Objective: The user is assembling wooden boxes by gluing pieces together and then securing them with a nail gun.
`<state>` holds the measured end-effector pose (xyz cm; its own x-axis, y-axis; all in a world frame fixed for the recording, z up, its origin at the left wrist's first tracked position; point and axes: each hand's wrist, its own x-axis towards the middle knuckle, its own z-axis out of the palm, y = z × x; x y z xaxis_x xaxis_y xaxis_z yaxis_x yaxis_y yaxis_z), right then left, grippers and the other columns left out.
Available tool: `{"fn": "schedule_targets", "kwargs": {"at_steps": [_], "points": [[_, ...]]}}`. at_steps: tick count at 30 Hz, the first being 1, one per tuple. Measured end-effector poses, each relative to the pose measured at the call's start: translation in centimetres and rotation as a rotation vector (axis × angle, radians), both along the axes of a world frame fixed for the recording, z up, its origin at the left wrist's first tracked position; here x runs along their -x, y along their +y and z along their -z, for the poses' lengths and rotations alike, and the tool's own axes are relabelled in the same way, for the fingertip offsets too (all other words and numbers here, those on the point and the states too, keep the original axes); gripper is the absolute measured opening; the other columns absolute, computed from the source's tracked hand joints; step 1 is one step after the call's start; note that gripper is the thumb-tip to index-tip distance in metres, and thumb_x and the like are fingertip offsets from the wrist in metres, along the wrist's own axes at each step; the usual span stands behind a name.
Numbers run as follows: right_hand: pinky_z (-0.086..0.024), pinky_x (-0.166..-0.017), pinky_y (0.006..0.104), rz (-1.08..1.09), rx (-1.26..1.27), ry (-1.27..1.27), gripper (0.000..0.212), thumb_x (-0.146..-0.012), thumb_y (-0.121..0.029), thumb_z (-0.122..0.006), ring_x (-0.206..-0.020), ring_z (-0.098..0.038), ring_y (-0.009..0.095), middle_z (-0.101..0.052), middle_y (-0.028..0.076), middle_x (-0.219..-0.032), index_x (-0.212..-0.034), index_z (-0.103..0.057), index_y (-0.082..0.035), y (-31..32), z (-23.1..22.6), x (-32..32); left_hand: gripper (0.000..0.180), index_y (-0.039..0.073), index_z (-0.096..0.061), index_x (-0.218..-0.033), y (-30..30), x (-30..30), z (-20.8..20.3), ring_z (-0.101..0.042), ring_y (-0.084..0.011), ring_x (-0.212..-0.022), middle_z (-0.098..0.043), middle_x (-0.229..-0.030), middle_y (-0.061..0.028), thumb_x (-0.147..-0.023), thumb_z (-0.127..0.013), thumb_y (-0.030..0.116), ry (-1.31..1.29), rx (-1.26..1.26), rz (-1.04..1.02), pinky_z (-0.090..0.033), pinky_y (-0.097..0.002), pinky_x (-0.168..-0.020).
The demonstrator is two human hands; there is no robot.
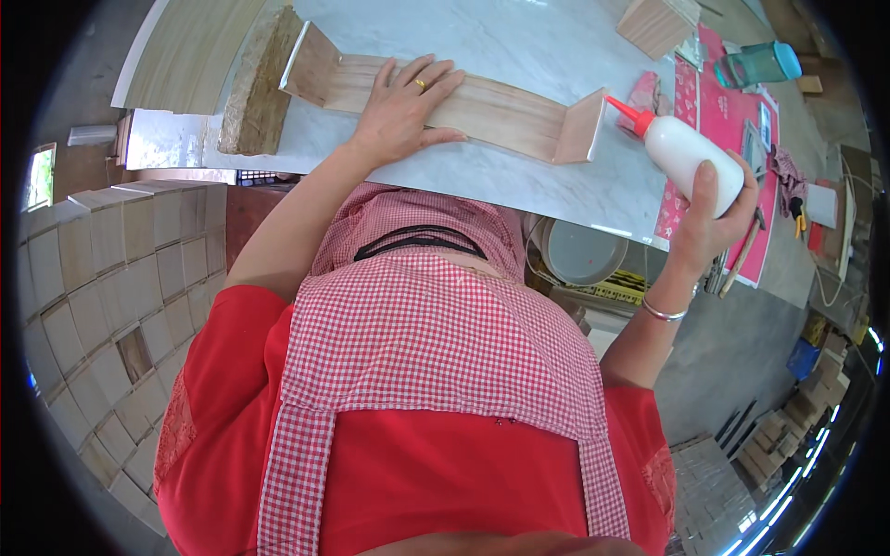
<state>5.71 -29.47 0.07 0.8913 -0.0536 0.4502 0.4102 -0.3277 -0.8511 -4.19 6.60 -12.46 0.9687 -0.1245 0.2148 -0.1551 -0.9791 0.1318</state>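
A U-shaped wooden piece (510, 116), a long base board with a short upright panel at each end, lies on the marbled tabletop (547, 204). My left hand (403, 116) rests flat on the base board, fingers spread. In my right hand (712, 218) is a white squeeze bottle (688, 156), tilted so its red nozzle (632, 117) points left. The nozzle's tip is beside the top edge of the right end panel (582, 128). White lines show along the outer edges of both the right panel and the left end panel (313, 65).
A rough wooden block (262, 85) and a stack of thin boards (190, 56) stand on the left. Wooden blocks (656, 26), a pink cloth (644, 95), a teal bottle (756, 65) and a hammer (743, 252) lie to the right. Stacked wooden pieces (116, 287) fill the lower left.
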Motion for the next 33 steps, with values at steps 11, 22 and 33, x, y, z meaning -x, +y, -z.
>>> {"fn": "schedule_targets", "kwargs": {"at_steps": [11, 22, 33], "points": [[-0.055, -0.077, 0.0321, 0.003, -0.077, 0.081, 0.048, -0.090, -0.026, -0.080, -0.099, -0.062, 0.018, -0.061, 0.011, -0.115, -0.123, -0.058, 0.000, -1.2, 0.7, -0.1, 0.087, 0.014, -0.045, -0.154, -0.1, 0.0, -0.7, -0.032, -0.0311, -0.151, -0.041, -0.160, -0.0072, -0.085, -0.069, 0.062, 0.082, 0.029, -0.013, -0.022, -0.0596, -0.122], [-0.053, -0.082, 0.0422, 0.462, 0.241, 0.066, 0.051, -0.080, -0.024, -0.091, -0.085, -0.058, 0.025, -0.061, 0.011, -0.098, -0.103, -0.056, 0.004, -6.5, 12.4, -19.2, 0.083, 0.009, -0.045, -0.151, -1.5, 1.0, -2.5, -0.026, -0.0396, -0.154, -0.034, -0.163, -0.0189, -0.086, -0.074, 0.052, 0.167, 0.196, -0.043, -0.020, -0.0665, -0.121], [-0.050, -0.099, 0.0445, 0.205, 0.675, 0.163, 0.042, -0.089, -0.030, -0.078, -0.113, -0.062, 0.034, -0.064, 0.021, -0.117, -0.104, -0.057, 0.002, -11.1, 15.2, -25.8, 0.094, -0.003, -0.061, -0.134, 24.8, 2.0, -23.1, -0.045, -0.0393, -0.141, -0.052, -0.149, -0.0221, -0.080, -0.071, 0.073, -0.099, -0.294, -0.969, -0.033, -0.0604, -0.115]]}}
